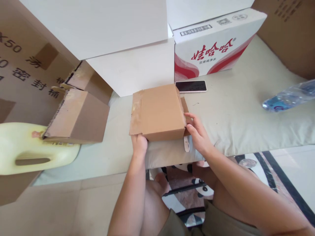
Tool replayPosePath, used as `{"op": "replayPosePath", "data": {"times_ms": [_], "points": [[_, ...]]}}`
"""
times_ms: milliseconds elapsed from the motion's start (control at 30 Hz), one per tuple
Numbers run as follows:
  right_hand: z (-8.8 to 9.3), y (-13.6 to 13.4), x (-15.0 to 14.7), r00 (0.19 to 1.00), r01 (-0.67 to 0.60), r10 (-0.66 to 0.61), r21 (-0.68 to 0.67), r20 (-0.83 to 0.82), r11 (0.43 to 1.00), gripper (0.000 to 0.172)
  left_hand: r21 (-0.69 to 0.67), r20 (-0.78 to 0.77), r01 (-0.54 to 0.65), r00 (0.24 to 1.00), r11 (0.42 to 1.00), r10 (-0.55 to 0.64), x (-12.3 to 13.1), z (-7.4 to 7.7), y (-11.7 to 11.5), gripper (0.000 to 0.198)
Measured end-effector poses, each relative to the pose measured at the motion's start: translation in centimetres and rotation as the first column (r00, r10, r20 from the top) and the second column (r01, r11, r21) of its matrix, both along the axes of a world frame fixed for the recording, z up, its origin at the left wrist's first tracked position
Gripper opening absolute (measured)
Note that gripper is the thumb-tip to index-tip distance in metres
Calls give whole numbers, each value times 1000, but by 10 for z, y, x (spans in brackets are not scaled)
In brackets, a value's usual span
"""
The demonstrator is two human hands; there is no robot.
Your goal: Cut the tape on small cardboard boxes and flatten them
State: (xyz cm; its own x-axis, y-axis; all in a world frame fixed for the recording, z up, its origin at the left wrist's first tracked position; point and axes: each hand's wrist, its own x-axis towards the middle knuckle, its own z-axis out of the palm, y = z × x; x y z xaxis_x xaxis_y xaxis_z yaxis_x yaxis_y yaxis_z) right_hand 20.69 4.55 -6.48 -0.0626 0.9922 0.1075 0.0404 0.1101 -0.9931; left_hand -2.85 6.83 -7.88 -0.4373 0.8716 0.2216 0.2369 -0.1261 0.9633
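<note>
A small brown cardboard box [159, 108] lies on a pale cloth-covered surface in front of me. Worn tape residue marks its left end flap, and at the right end a flap sticks out. My left hand [140, 144] grips the near left corner, its fingers hidden beneath the flap. At the right end my right hand [199, 136] is closed around the edge and flap, with thumb and forefinger showing. Just below the box's near right corner lies a small white item [186, 144] with a slot, partly covered; its kind is unclear.
Behind the box lies a phone [191, 86], close to a white-and-red carton [216, 46] and stacked white boxes [133, 68]. To the left are a cut-open brown box [91, 121] and a pale yellow jug [14, 144]. A clear plastic bottle [290, 96] lies at right.
</note>
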Motion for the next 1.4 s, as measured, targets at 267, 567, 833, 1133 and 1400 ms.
{"op": "replayPosePath", "data": {"times_ms": [267, 567, 833, 1133, 1400], "points": [[-3, 0, -1, 1000, 26, -25, -24, 16, 999, 35, -11, -13, 21, 1000, 1000, -21, 1, -1, -2, 44], [-3, 0, 0, 999, 34, -34, -51, 11, 998, 37, -29, 1, 44, 999, 999, -44, -1, -6, -1, 44], [7, -1, -1, 999, 32, -35, -131, -20, 991, 38, -37, 10, 41, 999, 998, -41, 1, -4, -2, 43], [4, -1, -1, 1000, 30, -31, -126, -5, 992, 39, -65, 26, 36, 999, 997, -35, 1, -4, -2, 39], [4, -1, 0, 1000, 27, -29, -144, -8, 989, 39, -59, 23, 37, 999, 998, -35, 1, -6, -3, 44]]}}
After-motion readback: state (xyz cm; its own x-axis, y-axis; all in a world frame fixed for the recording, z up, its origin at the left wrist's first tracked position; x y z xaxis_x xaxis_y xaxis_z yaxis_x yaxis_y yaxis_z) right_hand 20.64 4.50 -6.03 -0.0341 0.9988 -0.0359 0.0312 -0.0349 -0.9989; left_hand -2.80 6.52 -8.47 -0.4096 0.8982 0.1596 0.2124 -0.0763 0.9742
